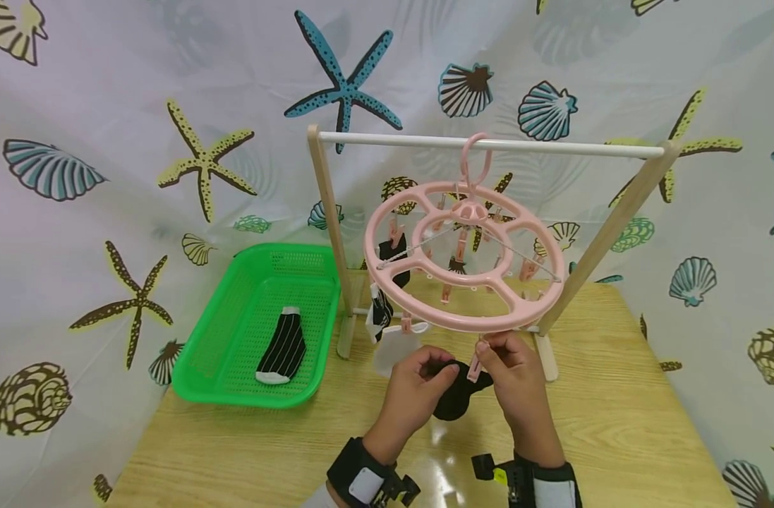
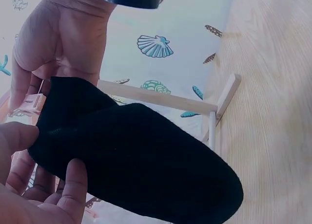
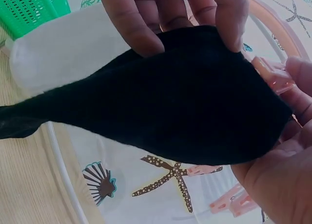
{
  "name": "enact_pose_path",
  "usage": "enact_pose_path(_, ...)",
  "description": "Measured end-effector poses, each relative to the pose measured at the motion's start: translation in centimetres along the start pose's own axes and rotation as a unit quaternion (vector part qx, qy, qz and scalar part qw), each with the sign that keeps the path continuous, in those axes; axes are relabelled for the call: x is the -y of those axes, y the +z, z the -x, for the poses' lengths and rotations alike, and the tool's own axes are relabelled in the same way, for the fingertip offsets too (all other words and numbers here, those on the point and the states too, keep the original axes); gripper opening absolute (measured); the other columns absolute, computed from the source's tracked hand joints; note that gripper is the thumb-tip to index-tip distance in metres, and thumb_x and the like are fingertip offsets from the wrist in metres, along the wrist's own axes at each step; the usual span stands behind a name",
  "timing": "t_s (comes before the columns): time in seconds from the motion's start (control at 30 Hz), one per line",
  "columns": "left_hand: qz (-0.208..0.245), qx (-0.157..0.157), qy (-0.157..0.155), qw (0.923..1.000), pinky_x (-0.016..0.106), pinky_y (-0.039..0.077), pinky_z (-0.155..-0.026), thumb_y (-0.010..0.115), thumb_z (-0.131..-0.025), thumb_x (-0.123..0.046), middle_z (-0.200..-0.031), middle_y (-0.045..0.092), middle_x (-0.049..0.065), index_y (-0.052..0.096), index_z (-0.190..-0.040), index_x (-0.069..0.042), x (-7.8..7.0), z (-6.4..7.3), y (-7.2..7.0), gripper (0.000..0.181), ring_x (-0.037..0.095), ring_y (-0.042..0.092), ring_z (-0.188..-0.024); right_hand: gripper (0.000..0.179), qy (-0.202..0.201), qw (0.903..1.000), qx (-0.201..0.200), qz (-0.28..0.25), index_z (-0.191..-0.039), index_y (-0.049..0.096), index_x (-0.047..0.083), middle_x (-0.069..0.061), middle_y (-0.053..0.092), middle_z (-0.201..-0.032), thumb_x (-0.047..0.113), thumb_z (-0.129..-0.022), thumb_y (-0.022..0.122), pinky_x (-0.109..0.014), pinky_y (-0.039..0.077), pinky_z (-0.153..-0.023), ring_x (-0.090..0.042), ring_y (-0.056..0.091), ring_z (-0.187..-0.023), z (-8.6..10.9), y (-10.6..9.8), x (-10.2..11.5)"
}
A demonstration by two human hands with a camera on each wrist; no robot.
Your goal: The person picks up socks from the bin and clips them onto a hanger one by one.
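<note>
A black sock (image 1: 451, 403) hangs below the front of the pink round hanger (image 1: 446, 319). My left hand (image 1: 417, 390) pinches the sock's upper edge between thumb and fingers. Between thumb and fingers, my right hand (image 1: 518, 377) holds a pink clothespin (image 1: 474, 368) that dangles from the hanger's front rim. In the right wrist view the clothespin (image 3: 274, 76) lies against the sock's (image 3: 185, 97) edge. Whether it bites the fabric I cannot tell. The left wrist view has the sock (image 2: 146, 156) stretched out toward the lower right.
A green basket (image 1: 199, 353) at left holds a black striped sock (image 1: 281, 349). The hanger hooks over a white rod (image 1: 399, 141) on a wooden stand (image 1: 329, 197). A white sock (image 1: 396, 349) and dark socks hang at its left side, and several pink clothespins dangle around it.
</note>
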State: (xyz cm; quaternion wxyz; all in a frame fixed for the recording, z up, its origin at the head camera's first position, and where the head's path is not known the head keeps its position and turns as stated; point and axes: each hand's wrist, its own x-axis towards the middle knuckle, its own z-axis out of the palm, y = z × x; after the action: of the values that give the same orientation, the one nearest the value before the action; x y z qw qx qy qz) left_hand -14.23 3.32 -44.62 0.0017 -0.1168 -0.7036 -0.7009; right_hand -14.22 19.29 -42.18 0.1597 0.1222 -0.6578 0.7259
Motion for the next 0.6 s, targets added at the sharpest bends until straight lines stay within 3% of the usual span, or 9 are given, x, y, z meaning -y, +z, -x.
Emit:
enact_pose_path(0.27, 0.027, 0.007, 0.0, 0.9996, 0.024, 0.052, -0.073, 0.071, -0.092, -0.01, -0.096, 0.069, 0.005, 0.071, -0.099, -0.004, -0.3, 0.0, 0.1, 0.01, 0.011, 0.065, -0.084, 0.014, 0.01, 0.9997, -0.005, 0.02, -0.092, 0.054, -0.014, -0.001, 0.061, -0.08, -0.002, -0.096, 0.061, -0.023, 0.05, -0.06, -0.012, 0.059, -0.067, 0.1, 0.0, 0.2)
enact_pose_path(0.5, 0.031, -0.006, 0.011, 0.9994, 0.024, 0.052, -0.073, 0.069, -0.092, -0.006, -0.098, 0.069, 0.008, 0.07, -0.103, -0.002, -0.8, 0.2, -0.4, 0.012, 0.015, 0.065, -0.086, 0.008, 0.009, 0.9962, 0.066, 0.056, -0.102, 0.051, -0.008, -0.006, 0.055, -0.087, -0.004, -0.098, 0.056, -0.027, 0.05, -0.064, -0.017, 0.057, -0.073, -0.1, -0.2, -0.1)
enact_pose_path(0.6, 0.028, -0.011, 0.013, 0.9995, 0.025, 0.053, -0.076, 0.069, -0.093, -0.006, -0.103, 0.068, 0.009, 0.069, -0.106, -0.001, -1.0, 0.3, -0.6, 0.014, 0.019, 0.065, -0.093, 0.008, 0.016, 0.9957, 0.07, 0.058, -0.103, 0.051, -0.007, -0.007, 0.054, -0.087, -0.004, -0.098, 0.056, -0.028, 0.05, -0.065, -0.017, 0.057, -0.073, -0.1, -0.1, -0.2)
